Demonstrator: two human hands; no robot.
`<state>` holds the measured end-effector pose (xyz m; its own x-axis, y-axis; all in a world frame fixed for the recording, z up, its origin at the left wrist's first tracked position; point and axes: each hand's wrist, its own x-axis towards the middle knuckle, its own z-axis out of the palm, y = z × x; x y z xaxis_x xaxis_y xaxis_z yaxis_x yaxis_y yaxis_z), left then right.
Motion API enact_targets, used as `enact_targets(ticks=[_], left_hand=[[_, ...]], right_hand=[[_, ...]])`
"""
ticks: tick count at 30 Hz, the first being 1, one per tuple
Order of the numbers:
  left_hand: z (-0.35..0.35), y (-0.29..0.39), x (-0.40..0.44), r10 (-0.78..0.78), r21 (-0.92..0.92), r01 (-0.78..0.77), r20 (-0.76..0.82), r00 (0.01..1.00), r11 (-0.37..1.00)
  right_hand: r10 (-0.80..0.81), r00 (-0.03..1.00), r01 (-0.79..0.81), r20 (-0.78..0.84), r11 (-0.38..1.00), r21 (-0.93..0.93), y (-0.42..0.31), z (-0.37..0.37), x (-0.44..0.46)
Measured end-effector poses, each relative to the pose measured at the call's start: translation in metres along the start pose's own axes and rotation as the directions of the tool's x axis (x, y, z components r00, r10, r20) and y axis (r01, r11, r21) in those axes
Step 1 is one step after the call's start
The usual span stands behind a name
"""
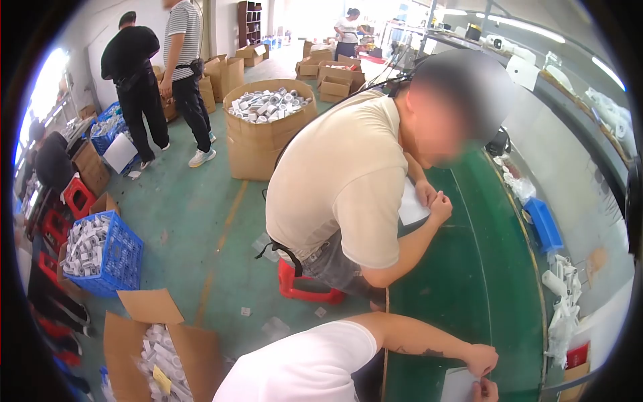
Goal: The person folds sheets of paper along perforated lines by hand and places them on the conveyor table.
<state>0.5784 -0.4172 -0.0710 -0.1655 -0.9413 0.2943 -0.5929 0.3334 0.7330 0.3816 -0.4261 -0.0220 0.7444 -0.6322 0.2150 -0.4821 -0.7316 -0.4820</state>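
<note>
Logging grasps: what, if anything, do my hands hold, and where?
Cannot be told: right hand at the right edge of a pale flat piece; left hand nearby.

2 white panels [457, 386] lie on 1 green work surface [439, 288]; 1 blue bin [546, 226] sits beyond. 1 person in beige [335, 181] sits on 1 red stool [301, 288]. 2 people stand upper left [130, 63]. 1 large carton [251, 147] and 1 flapped carton [194, 348] hold white parts [268, 104], uncountable. At left are at least 2 blue crates [126, 261] and at least 3 more red stools.
</note>
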Motion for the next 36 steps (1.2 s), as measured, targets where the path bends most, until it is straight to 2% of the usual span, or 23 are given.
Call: enact_targets(ticks=[2,3,8,11,15,17,18,19,20,21,22,23,24,26,28,30,31,32,34,36], left_hand=[[0.0,0.0,-0.002,0.003,0.017,-0.003,0.004,1.0,1.0],[0.001,-0.002,-0.004,-0.003,0.034,0.003,0.018,1.0,0.999],[0.002,-0.005,-0.013,-0.005,0.007,0.004,0.071,0.997,1.0],[0.004,-0.005,-0.015,0.06,0.033,-0.063,0.072,0.996,0.997],[-0.005,-0.001,-0.02,0.015,0.079,-0.023,0.107,0.994,0.997],[-0.011,0.001,-0.021,0.009,0.07,-0.017,0.108,0.994,0.997],[-0.013,0.001,-0.02,0.055,-0.143,-0.05,0.027,0.998,0.988],[-0.016,0.003,-0.019,0.085,-0.347,-0.102,-0.064,0.994,0.932],[-0.023,0.011,-0.022,0.079,-0.35,-0.099,-0.07,0.994,0.931],[-0.033,0.022,-0.026,0.031,-0.495,-0.04,-0.025,0.999,0.868],[-0.04,0.029,-0.029,-0.011,-0.624,0.025,0.025,1.0,0.781],[-0.04,0.029,-0.03,-0.026,-0.664,0.039,0.029,0.999,0.747],[-0.04,0.027,-0.029,-0.037,-0.668,0.044,0.024,0.999,0.743],[-0.04,0.021,-0.026,-0.112,-0.715,0.182,0.145,0.983,0.675],[-0.04,0.024,-0.026,-0.151,-0.706,0.208,0.144,0.978,0.677],[-0.035,0.025,-0.024,-0.187,-0.699,0.239,0.152,0.97,0.674],[-0.032,0.025,-0.024,-0.194,-0.69,0.214,0.108,0.975,0.692],[-0.031,0.027,-0.024,-0.202,-0.679,0.189,0.061,0.977,0.71],[-0.026,0.025,-0.022,-0.254,-0.718,0.225,0.07,0.965,0.658],[-0.013,0.01,-0.011,-0.264,-0.666,0.235,0.059,0.963,0.708]], right_hand=[[-0.096,0.987,0.095,-0.126,0.995,-0.017,-0.004,0.007,0.0],[-0.094,0.988,0.093,-0.126,0.996,-0.016,-0.006,0.007,0.001],[-0.1,0.995,0.1,0.001,0.995,0.022,-0.01,0.007,0.0],[-0.089,0.991,0.089,0.098,0.996,0.002,-0.014,0.001,0.003],[-0.139,0.987,0.142,0.084,0.989,-0.043,-0.047,-0.011,0.009],[-0.103,0.94,-0.01,0.326,0.944,0.329,-0.055,-0.016,0.011],[-0.11,0.935,-0.007,0.336,0.944,0.33,-0.054,-0.017,0.013],[-0.165,0.896,-0.07,0.413,0.865,0.497,-0.051,-0.018,0.016],[-0.228,0.851,-0.152,0.474,0.756,0.636,-0.049,-0.019,0.018],[-0.23,0.846,-0.155,0.481,0.757,0.635,-0.047,-0.018,0.021],[-0.325,0.861,-0.105,0.392,0.64,0.761,-0.047,-0.015,0.025],[-0.401,0.869,-0.056,0.289,0.502,0.863,-0.046,-0.012,0.028],[-0.404,0.864,-0.066,0.299,0.5,0.864,-0.043,-0.011,0.029],[-0.435,0.869,-0.085,0.237,0.34,0.936,-0.03,-0.008,0.027],[-0.467,0.855,-0.056,0.226,0.351,0.935,-0.018,-0.005,0.03],[-0.435,0.888,-0.035,0.15,0.262,0.964,-0.027,-0.007,0.027],[-0.422,0.899,-0.006,0.117,0.256,0.967,-0.019,-0.005,0.028],[-0.425,0.896,-0.023,0.131,0.25,0.968,-0.014,-0.002,0.028],[-0.376,0.92,-0.027,0.109,0.218,0.976,-0.002,0.002,0.029],[-0.345,0.931,-0.047,0.118,0.206,0.977,0.012,0.005,0.03]])
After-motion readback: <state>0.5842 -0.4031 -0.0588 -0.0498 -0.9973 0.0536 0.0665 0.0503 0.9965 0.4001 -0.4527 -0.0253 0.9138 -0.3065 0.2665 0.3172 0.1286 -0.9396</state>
